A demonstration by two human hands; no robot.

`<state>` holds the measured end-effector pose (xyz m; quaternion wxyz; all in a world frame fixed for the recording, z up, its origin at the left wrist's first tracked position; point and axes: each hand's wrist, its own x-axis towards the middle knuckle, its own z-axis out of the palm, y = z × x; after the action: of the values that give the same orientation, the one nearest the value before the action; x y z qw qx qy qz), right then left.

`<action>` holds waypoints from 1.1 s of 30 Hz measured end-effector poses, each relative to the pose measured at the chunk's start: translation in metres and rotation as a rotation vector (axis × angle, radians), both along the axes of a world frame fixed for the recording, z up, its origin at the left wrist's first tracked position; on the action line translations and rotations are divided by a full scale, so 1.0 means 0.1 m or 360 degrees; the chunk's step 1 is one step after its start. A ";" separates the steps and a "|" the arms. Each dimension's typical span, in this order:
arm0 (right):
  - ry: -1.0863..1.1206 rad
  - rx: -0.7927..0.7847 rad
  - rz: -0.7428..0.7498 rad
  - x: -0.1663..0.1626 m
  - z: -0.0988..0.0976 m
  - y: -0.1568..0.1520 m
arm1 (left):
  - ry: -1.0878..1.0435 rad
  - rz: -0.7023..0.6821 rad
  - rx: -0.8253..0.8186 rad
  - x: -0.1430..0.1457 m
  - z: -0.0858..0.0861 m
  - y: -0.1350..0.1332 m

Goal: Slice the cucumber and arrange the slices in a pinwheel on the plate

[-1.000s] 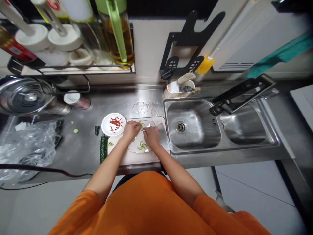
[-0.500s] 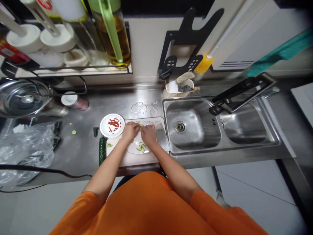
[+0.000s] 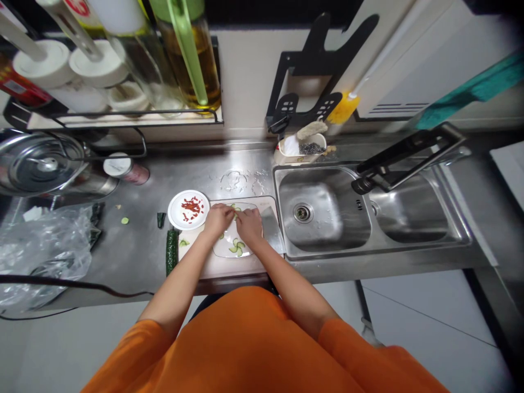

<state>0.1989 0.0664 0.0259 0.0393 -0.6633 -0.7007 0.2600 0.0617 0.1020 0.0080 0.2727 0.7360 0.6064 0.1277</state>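
Observation:
My left hand and my right hand meet over the far part of a clear glass plate. Their fingers are closed, the tips pinched at small pale-green cucumber slices, partly hidden by the fingers. Nearer me on the plate, more cucumber slices fan out like a flower. The plate rests on a white cutting board. A broad knife blade lies flat on the board, right of my right hand. Left of my left hand stands a white plate with chopped red bits.
A cucumber and a dark cut end lie left of the board, with a plastic bag farther left. The double sink with a black faucet is at the right. A condiment rack overhangs the counter's back left.
Almost nothing differs. Both hands stay at the same spot over the glass plate, and the whole view shifts very slightly.

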 end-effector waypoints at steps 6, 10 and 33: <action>0.0028 0.0007 -0.0031 0.02 -0.03 0.00 | -0.0014 0.0055 -0.0001 -0.02 0.00 -0.02; 0.0020 -0.0029 -0.0022 0.02 -0.02 0.00 | -0.0040 0.0073 0.0007 -0.04 0.02 -0.02; 0.0000 0.0034 -0.0101 0.03 0.01 -0.04 | -0.0119 0.0060 0.0110 -0.03 0.01 -0.02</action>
<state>0.2019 0.0621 0.0266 0.0546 -0.6846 -0.6821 0.2511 0.0587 0.1001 0.0089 0.2671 0.7281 0.6047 0.1811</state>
